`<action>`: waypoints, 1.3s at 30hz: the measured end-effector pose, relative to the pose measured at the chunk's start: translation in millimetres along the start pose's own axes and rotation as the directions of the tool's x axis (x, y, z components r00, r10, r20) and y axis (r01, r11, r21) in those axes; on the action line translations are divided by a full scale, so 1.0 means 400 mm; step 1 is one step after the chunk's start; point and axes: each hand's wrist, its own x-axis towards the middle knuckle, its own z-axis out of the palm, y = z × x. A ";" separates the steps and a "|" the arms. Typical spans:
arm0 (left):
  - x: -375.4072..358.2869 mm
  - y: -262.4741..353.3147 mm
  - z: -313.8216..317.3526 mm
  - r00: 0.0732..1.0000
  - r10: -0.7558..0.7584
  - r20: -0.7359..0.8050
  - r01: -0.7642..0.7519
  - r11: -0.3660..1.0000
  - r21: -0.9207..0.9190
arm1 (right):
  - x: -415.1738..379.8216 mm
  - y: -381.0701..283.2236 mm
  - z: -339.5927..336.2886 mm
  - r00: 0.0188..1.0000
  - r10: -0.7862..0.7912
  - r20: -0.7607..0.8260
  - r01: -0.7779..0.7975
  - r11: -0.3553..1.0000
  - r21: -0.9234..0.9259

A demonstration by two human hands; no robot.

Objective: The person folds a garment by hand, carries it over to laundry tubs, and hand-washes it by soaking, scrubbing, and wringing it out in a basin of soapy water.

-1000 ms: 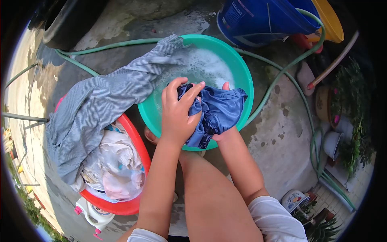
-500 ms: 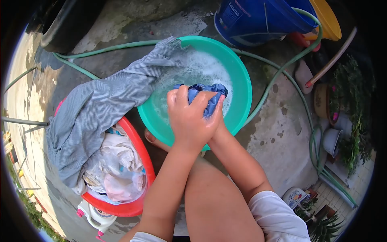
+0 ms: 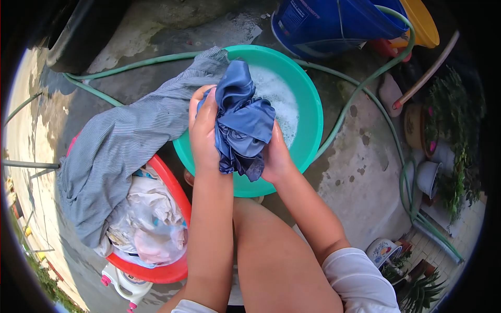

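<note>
A bunched, shiny blue cloth (image 3: 244, 122) is held between both hands above the green basin (image 3: 312, 112). My left hand (image 3: 204, 130) is wrapped on its left side, the fingertips partly hidden behind the fabric. On the right side my right hand (image 3: 277, 156) cups it, its fingers mostly covered by the cloth. Soapy, foamy water (image 3: 282, 99) fills the basin. A grey striped cloth (image 3: 130, 133) drapes from the basin's left rim across to the red tub (image 3: 175, 193).
Light-coloured laundry (image 3: 151, 224) fills the red tub, with a white detergent jug (image 3: 128, 284) below it. A green hose (image 3: 365, 86) runs behind the basin and to the right. A blue bucket (image 3: 323, 26) stands at the back, and potted plants (image 3: 456, 167) line the right.
Both hands have moved apart from a tight clasp around the blue cloth. The cloth is lifted nearer and now shows as a larger, looser bundle.
</note>
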 end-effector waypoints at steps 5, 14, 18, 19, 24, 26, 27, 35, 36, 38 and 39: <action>-0.004 -0.039 -0.042 0.870 0.256 0.422 -0.493 0.508 0.707 | -0.002 -0.032 -0.052 0.999 0.022 -0.033 -0.019 0.996 0.089; -0.109 -0.045 0.002 0.547 -0.132 0.827 -0.814 -0.313 0.488 | -0.014 -0.051 -0.113 0.996 0.086 -0.024 -0.077 0.964 0.256; -0.109 -0.088 -0.011 0.451 0.094 0.888 -0.857 -0.233 0.460 | -0.026 -0.049 -0.104 0.995 0.095 -0.011 -0.088 0.959 0.270; -0.111 -0.088 -0.012 0.448 0.090 0.890 -0.860 -0.227 0.456 | -0.026 -0.048 -0.103 0.995 0.094 -0.011 -0.088 0.958 0.274; -0.109 -0.098 0.007 0.324 0.215 0.921 -0.889 -0.263 0.374 | -0.035 -0.048 -0.104 0.995 0.096 -0.002 -0.092 0.957 0.275; -0.111 -0.091 0.016 0.321 0.204 0.925 -0.888 -0.275 0.369 | -0.035 -0.047 -0.101 0.995 0.095 0.002 -0.092 0.955 0.281; -0.113 -0.087 0.018 0.329 0.199 0.923 -0.885 -0.277 0.375 | -0.037 -0.048 -0.100 0.996 0.093 0.006 -0.091 0.955 0.281; -0.124 -0.087 0.009 0.324 0.224 0.919 -0.879 -0.287 0.380 | -0.042 -0.048 -0.098 0.997 0.081 0.012 -0.081 0.955 0.286; -0.124 -0.087 0.007 0.324 0.229 0.918 -0.879 -0.285 0.382 | -0.045 -0.049 -0.096 0.997 0.079 0.013 -0.080 0.956 0.283; -0.122 -0.089 0.006 0.325 0.238 0.915 -0.879 -0.280 0.385 | -0.042 -0.051 -0.095 0.997 0.078 0.013 -0.078 0.956 0.282; -0.121 -0.095 0.003 0.337 0.227 0.914 -0.878 -0.275 0.392 | -0.041 -0.052 -0.095 0.997 0.075 0.013 -0.075 0.956 0.284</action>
